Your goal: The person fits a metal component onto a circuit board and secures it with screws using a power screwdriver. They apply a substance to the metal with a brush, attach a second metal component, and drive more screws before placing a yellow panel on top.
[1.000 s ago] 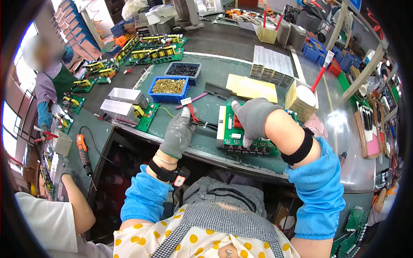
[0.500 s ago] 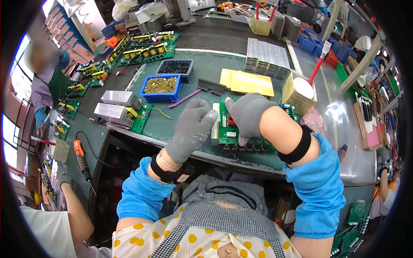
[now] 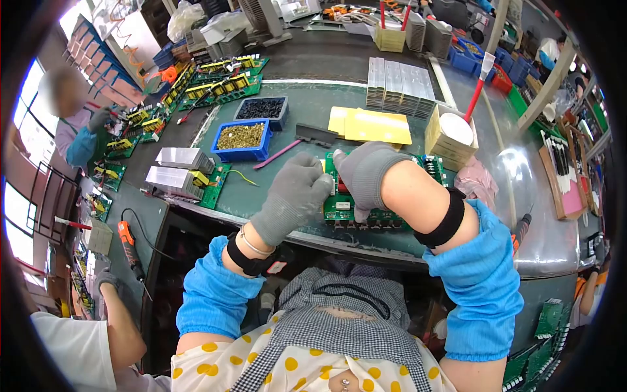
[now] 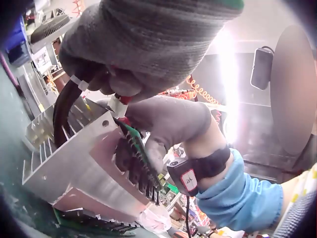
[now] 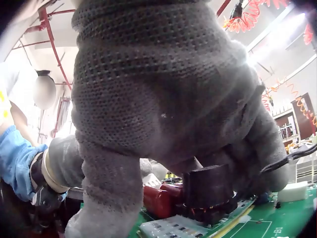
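A green circuit board [image 3: 343,214] with a metal heatsink [image 4: 91,166] under it is at the bench's front edge. My gloved right hand [image 3: 372,173] grips it from above; its fingers straddle red cylinders [image 5: 157,201] and a black round part [image 5: 208,183]. My left hand [image 3: 294,196], by the board's left edge, is curled. In the left wrist view that hand [image 4: 148,44] pinches a white connector [image 4: 117,106] with red wire, and a black cable [image 4: 63,109] hangs from its fingers. The connector is close to the board's edge.
Beyond the hands are a blue bin of brass pieces [image 3: 241,138], a bin of black pieces [image 3: 262,112], yellow sheets [image 3: 372,125] and stacked metal plates [image 3: 400,88]. A box with a white tub [image 3: 454,134] stands right; heatsinks [image 3: 173,181] lie left.
My left hand has moved right and up, from beside the board to its left edge, its fingers now more curled. The right hand stays on the board. The head view has shifted slightly.
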{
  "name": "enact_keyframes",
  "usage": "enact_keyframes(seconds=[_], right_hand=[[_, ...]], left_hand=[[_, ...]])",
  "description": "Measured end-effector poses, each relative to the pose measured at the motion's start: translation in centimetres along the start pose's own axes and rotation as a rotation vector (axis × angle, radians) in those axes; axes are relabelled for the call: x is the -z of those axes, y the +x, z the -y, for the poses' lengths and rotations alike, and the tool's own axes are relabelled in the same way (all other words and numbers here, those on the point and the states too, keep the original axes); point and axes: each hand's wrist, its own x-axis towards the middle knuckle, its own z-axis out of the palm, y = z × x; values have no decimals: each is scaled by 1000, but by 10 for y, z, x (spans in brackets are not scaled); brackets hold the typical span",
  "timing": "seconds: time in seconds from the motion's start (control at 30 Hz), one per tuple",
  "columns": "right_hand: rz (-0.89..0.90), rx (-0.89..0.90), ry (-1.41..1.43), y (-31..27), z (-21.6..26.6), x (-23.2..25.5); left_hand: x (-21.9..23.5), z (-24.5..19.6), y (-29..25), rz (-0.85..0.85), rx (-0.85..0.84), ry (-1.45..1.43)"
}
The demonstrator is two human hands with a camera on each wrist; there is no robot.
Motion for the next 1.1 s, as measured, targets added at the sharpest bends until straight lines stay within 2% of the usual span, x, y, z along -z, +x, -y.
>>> enact_keyframes(seconds=[0.2,0.3,0.37,0.4,0.47,0.53,0.63,0.73,0.8,0.9,0.97,1.1], right_hand=[[33,6,-12,6,-3,-1],[76,-24,-30,5,-2,-1],[129,-111,-72,-3,9,19],[122,-99,-64,-3,8,18],[111,-72,-66,-6,8,19],[129,-124,-89,-10,12,25],[92,-132,-102,-16,12,18],[-47,-127,-65,-27,5,-2],[-142,-112,-45,-33,0,-15],[-141,-115,1,-40,-1,-17],[-100,-104,52,-44,-4,-8],[-261,-89,165,-40,-10,-35]], left_hand=[[-6,1,16,-29,-279,260],[-10,-1,10,-64,-238,219],[-10,19,9,9,-182,32],[-6,22,7,48,-155,-60],[-1,18,10,99,-219,94],[6,4,15,116,-300,284],[13,-13,10,33,-378,643],[22,-30,-5,20,-352,659],[21,-29,-7,107,-347,769],[26,-29,7,169,-365,730],[32,-34,22,275,-253,651],[37,-40,36,418,-32,427]])
